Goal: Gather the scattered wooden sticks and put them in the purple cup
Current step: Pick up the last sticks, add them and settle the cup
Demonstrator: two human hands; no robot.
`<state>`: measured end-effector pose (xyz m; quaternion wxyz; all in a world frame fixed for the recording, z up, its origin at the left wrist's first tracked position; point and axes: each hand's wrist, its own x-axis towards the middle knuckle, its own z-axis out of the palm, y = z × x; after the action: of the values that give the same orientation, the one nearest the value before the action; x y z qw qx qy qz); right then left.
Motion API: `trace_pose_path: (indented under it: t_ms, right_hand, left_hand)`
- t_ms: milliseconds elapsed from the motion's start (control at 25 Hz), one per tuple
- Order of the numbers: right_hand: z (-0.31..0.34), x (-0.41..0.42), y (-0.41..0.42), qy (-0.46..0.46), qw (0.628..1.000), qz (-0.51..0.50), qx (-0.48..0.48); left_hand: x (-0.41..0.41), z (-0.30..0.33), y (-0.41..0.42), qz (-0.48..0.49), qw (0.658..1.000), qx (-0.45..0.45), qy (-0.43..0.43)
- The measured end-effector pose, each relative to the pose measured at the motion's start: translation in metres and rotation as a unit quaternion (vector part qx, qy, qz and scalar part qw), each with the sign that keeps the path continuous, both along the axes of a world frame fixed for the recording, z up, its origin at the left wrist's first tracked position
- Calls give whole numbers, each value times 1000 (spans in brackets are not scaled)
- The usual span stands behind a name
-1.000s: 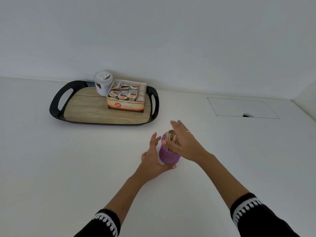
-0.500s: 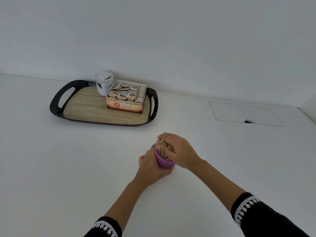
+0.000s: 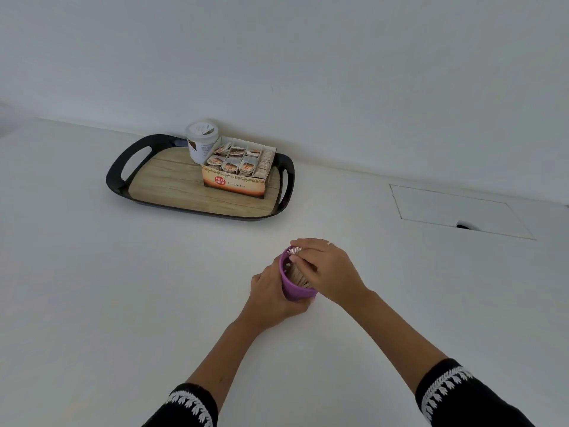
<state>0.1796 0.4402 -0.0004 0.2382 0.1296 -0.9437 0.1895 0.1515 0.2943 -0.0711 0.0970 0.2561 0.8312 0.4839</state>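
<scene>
The purple cup (image 3: pixel 294 288) stands on the white counter, tilted a little to the left. A bundle of wooden sticks (image 3: pixel 296 275) sits inside it, only partly visible. My left hand (image 3: pixel 271 292) grips the cup from its left side and base. My right hand (image 3: pixel 326 271) lies over the cup's mouth, fingers bent down on the stick tops, hiding most of them. I see no loose sticks on the counter.
A black tray with a wood-look base (image 3: pixel 172 183) sits at the back left, carrying a white lidded tub (image 3: pixel 201 140) and an open box of tea bags (image 3: pixel 238 172). A flush rectangular hatch (image 3: pixel 458 211) lies in the counter at the right. The wall runs behind.
My right hand came down from above the sticks onto the cup's mouth, pushing the sticks lower. My left hand closed round the cup, which now leans left.
</scene>
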Motion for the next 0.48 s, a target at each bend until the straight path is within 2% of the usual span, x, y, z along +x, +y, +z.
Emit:
trace_pose_path:
  t_ms: [120,240,480]
  right_hand:
    - [6,2,12,30,994,27,104]
    - [14,4,15,-18,977,32,208]
    - [21,13,-9,-63,949,-64,302]
  left_hand:
    - [0,0,-1,3,1000,0,-2]
    - [-1,-1,-1,1,1000,-2,-3]
    - [-2,-5,1,6,1000,-19,23]
